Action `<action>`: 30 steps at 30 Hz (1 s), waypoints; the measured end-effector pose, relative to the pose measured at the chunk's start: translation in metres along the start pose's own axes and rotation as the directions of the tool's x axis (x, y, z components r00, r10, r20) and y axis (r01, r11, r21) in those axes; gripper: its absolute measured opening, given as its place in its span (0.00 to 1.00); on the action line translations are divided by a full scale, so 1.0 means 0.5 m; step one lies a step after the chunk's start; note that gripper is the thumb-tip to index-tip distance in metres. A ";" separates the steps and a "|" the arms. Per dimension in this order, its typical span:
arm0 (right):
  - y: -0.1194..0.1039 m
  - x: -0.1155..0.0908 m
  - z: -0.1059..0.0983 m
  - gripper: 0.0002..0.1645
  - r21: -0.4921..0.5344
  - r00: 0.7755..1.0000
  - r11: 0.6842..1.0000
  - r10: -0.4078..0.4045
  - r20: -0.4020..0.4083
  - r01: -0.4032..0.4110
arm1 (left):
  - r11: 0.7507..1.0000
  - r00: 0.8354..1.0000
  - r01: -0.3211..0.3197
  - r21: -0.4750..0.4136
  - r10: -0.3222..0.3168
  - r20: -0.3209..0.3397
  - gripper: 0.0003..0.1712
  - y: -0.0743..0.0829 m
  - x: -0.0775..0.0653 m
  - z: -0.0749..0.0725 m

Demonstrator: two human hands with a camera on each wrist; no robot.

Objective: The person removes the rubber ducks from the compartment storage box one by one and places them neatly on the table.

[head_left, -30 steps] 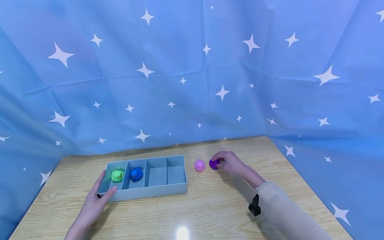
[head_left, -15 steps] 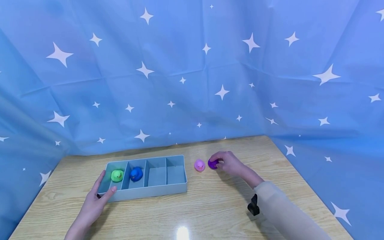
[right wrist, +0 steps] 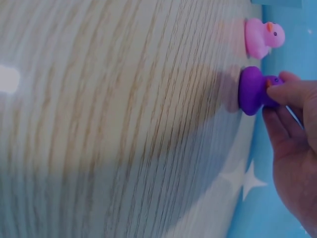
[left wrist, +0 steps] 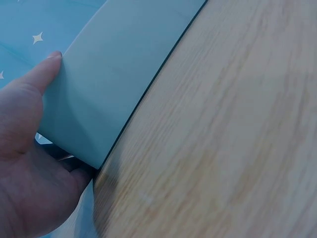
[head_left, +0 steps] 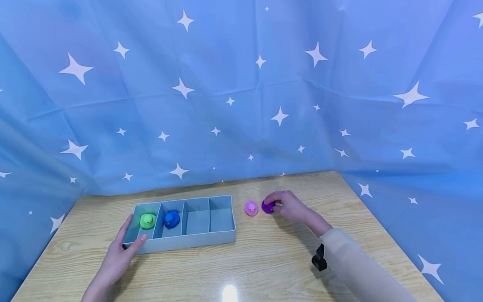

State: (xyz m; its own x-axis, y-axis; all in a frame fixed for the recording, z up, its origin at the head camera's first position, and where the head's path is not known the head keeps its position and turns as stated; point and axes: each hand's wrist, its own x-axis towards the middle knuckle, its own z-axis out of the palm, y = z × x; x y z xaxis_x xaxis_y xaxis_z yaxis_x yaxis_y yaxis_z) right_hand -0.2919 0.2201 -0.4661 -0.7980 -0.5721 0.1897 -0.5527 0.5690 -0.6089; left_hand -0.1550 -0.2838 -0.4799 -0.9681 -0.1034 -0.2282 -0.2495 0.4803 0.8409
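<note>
The left hand [head_left: 117,251] grips the left end of a blue-grey divided box [head_left: 188,242], its thumb at the front rim. In the left wrist view that thumb lies against the box wall [left wrist: 114,74]. A green rubber duck [head_left: 147,221] sits in the leftmost compartment, a blue rubber duck [head_left: 171,219] in the one beside it. To the right of the box, the right hand [head_left: 288,205] pinches a purple rubber duck [right wrist: 251,91] by its head, the duck's base at the tabletop. Close by on the table stands a pink rubber duck [right wrist: 257,39], apart from the hand.
Two compartments at the right of the box hold nothing. The wooden table [head_left: 241,268] runs back to a blue star-printed cloth [head_left: 226,105], which also hangs at both sides. A black device [head_left: 319,258] sits under the right wrist.
The right hand and the purple duck have shifted slightly left, toward the pink duck, since one second ago. The left hand and the box stay put.
</note>
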 end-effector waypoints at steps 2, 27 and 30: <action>0.000 0.000 -0.001 0.18 0.012 1.000 1.000 0.010 0.003 -0.010 | 1.000 1.000 0.001 -0.001 -0.001 0.000 0.57 0.002 -0.001 0.000; -0.041 0.013 -0.021 0.19 0.254 0.992 0.962 0.116 -0.045 -0.101 | 1.000 1.000 0.029 0.005 -0.029 0.007 0.57 0.005 0.000 -0.001; -0.051 0.019 -0.021 0.19 0.274 0.991 0.955 0.129 -0.043 -0.112 | 1.000 1.000 0.029 0.003 -0.029 0.009 0.57 0.005 -0.001 0.000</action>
State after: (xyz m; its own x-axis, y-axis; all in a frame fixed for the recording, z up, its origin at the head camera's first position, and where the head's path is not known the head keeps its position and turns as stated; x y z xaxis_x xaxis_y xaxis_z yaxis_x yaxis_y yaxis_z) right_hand -0.2880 0.2064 -0.4405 -0.8722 -0.4679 0.1429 -0.3724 0.4456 -0.8141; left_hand -0.1553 -0.2826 -0.4777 -0.9603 -0.1091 -0.2569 -0.2772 0.4796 0.8325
